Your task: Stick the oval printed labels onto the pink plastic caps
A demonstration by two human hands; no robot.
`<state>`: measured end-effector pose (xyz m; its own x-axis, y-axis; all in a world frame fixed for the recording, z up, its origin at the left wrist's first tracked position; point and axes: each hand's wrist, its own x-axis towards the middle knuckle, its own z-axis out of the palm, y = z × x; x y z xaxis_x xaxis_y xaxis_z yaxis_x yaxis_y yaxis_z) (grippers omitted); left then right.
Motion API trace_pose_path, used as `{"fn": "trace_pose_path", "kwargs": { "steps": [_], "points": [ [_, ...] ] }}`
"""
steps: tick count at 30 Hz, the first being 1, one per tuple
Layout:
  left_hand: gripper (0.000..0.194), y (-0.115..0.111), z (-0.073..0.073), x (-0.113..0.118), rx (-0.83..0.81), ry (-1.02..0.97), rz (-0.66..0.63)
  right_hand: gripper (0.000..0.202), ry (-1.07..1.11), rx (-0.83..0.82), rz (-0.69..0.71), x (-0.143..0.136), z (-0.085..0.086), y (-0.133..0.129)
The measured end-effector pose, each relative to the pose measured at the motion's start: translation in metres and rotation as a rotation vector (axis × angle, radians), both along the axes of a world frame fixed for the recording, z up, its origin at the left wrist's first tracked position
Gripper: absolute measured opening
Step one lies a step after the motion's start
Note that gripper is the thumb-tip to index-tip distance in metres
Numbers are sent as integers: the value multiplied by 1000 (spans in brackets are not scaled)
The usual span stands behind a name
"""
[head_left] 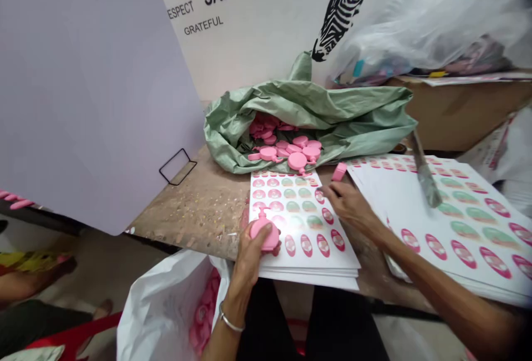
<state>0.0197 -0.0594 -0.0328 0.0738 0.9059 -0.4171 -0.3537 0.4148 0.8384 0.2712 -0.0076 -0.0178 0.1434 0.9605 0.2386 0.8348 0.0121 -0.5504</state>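
Observation:
My left hand (pixel 251 247) is closed round a pink pump-shaped piece (pixel 266 234), its nozzle pointing up, over the lower left of a stack of sticker sheets (pixel 303 258). At the right edge of that stack is my right hand (pixel 343 200), its fingertips pinched together by the upper stickers; what they hold, if anything, is too small to make out. Just above it a small pink block (pixel 339 171) lies on the table. More pink pieces (pixel 297 160) spill from a green sack (pixel 361 122) behind the sheets.
A white bag (pixel 153 305) with pink pieces hangs below the table's front edge. More sticker sheets (pixel 399 206) lie at the right, under a strip-like tool (pixel 426 181). A grey panel (pixel 95 89) and a wire stand (pixel 178 168) are at the left. Another person's arm (pixel 29 286) shows lower left.

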Motion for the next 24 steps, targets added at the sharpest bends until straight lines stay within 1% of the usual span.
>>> {"fn": "trace_pose_path", "kwargs": {
  "steps": [2, 4, 7, 10, 13, 16, 19, 24],
  "points": [
    [45, 9, 2, -2, -3, -17, 46, 31, -16, -16, 115, -37, -11, 10],
    [48, 16, 2, -5, 1, -28, 67, 26, -60, -24, 195, -64, -22, 13],
    [49, 19, -1, -10, 15, -15, 34, 17, -159, 8, 213, -81, -36, 2],
    [49, 14, -6, -10, 3, -5, -10, 13, -234, 55, 191, -81, -49, -15],
    [52, 9, -10, -6, 3, -33, -44, 14, -290, 98, 181, -77, -56, -24],
    [54, 9, -15, -4, 31, -49, -77, 15, -325, 147, 179, -76, -59, -27],
    [55, 10, -20, -4, 49, -38, -71, 16, -327, 168, 179, -77, -60, -28],
    [58, 12, -22, -4, 36, 2, -68, 16, -267, 122, 191, -75, -63, -28]
  ]
}}
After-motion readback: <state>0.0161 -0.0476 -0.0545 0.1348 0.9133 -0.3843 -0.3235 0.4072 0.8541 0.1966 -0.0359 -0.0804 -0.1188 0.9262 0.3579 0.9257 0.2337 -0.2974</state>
